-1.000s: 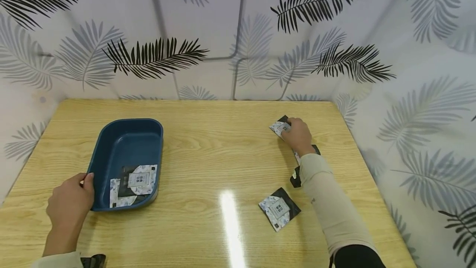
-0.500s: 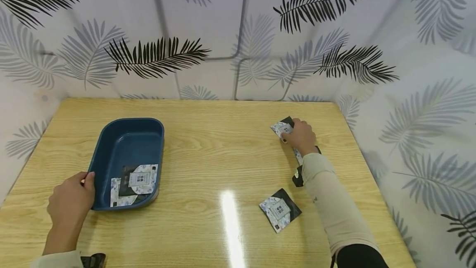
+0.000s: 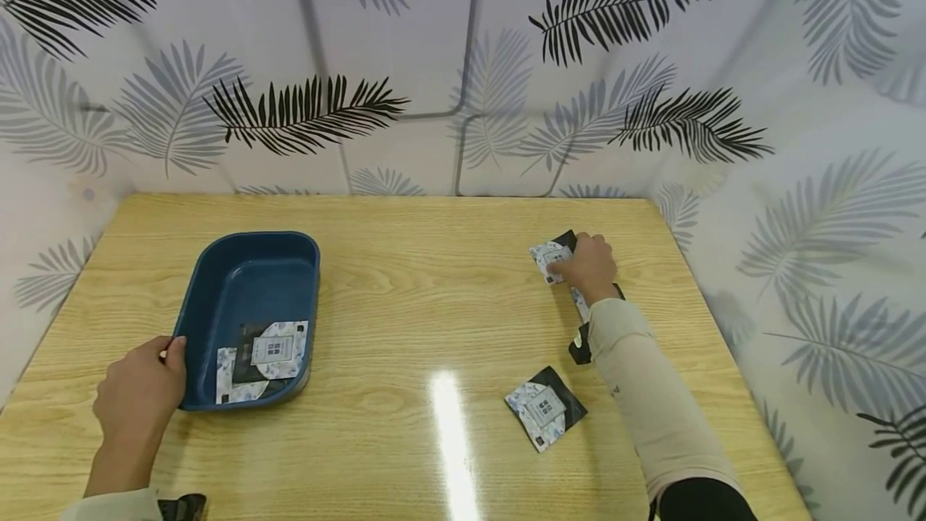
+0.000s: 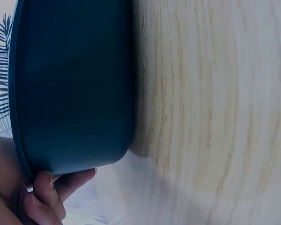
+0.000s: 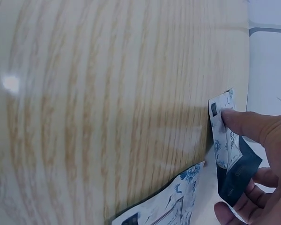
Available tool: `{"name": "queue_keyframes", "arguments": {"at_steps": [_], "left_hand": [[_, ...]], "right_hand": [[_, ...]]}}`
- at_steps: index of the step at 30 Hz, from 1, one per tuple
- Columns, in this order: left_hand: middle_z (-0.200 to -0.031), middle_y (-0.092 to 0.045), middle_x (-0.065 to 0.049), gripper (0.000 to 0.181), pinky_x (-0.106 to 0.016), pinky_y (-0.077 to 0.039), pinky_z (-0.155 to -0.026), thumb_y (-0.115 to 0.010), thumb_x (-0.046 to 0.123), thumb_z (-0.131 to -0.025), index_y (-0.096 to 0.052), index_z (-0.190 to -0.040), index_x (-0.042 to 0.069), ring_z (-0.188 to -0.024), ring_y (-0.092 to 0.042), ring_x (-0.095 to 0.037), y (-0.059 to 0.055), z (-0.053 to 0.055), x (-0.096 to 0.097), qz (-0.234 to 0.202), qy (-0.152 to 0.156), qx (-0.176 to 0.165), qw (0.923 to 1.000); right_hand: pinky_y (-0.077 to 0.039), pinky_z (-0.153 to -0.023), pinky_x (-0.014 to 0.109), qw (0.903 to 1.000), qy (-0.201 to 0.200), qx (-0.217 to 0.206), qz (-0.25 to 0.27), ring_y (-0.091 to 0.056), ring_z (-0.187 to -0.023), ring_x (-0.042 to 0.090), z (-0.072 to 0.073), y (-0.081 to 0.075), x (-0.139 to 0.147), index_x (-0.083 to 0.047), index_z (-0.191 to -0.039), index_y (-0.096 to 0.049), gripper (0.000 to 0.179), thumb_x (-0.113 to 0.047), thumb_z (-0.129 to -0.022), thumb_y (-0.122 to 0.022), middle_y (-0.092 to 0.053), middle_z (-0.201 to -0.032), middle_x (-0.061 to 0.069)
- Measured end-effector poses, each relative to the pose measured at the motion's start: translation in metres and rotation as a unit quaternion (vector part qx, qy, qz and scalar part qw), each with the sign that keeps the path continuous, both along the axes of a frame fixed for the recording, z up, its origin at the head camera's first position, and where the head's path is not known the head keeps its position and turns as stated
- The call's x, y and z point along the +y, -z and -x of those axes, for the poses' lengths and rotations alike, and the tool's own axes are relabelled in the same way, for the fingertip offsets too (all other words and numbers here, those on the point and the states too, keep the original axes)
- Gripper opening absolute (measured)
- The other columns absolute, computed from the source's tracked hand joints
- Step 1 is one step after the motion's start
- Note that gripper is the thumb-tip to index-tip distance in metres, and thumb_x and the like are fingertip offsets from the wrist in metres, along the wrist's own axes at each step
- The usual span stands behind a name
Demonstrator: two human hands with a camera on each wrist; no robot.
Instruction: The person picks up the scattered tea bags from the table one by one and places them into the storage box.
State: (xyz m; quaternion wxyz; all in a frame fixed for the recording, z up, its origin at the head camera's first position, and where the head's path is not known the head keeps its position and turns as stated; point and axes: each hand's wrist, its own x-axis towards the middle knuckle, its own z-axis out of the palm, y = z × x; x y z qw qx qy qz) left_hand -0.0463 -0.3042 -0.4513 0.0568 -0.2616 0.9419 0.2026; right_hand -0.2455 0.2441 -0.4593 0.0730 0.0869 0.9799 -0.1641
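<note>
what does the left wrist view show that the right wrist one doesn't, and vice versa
Only the left wrist view: the blue tub, with the left grip holding it. Only the right wrist view: the right grip pinching a printed packet, and a second packet partly in frame. Both: the wood-grain tabletop and the pale patterned wall.

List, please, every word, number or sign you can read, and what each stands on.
No print is legible.
Flat black-and-white floral packets in the blue rectangular plastic tub: too small.
Packet alone on the yellowish wooden table: too small.
Packet in the right hand: blurred.
Packet near that hand: blurred.
</note>
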Motion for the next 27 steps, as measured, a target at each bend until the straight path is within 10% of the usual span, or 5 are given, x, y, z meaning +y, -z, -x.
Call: {"name": "queue_keyframes", "arguments": {"at_steps": [27], "left_hand": [[-0.131,-0.053,-0.04,0.05,-0.064,-0.05,-0.064,-0.034,0.035,-0.108,-0.053,-0.137,-0.002,-0.105,-0.056,-0.064,-0.0008,-0.0004,0.0016,-0.001,0.005,0.005,1.0]], "right_hand": [[-0.051,-0.089,0.042,0.9711,-0.02,-0.014,0.237,-0.054,-0.105,0.031,-0.002,-0.0087,-0.0044,0.007,-0.125,-0.054,0.033,-0.002,-0.093,-0.06,-0.057,-0.114,0.019]]}}
